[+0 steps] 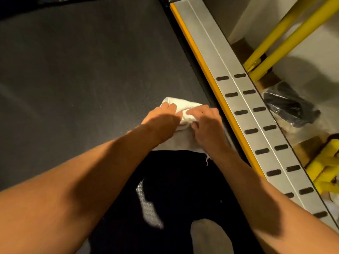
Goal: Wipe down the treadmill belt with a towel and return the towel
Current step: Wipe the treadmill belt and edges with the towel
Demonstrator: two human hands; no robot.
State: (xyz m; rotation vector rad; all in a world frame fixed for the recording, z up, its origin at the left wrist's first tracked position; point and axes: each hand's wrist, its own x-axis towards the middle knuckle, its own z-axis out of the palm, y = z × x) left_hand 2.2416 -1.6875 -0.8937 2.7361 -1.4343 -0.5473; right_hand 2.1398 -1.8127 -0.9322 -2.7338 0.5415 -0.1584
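A white towel lies bunched on the dark grey treadmill belt, near the belt's right edge. My left hand presses on the towel's left side with fingers curled over it. My right hand grips the towel's right side. Both hands sit side by side on the cloth, and much of the towel is hidden beneath them. A loose corner of the towel trails back toward my dark shorts.
A silver side rail with black slots and a yellow strip borders the belt on the right. Beyond it stand yellow metal bars, a plastic-wrapped dark item and yellow parts on the floor.
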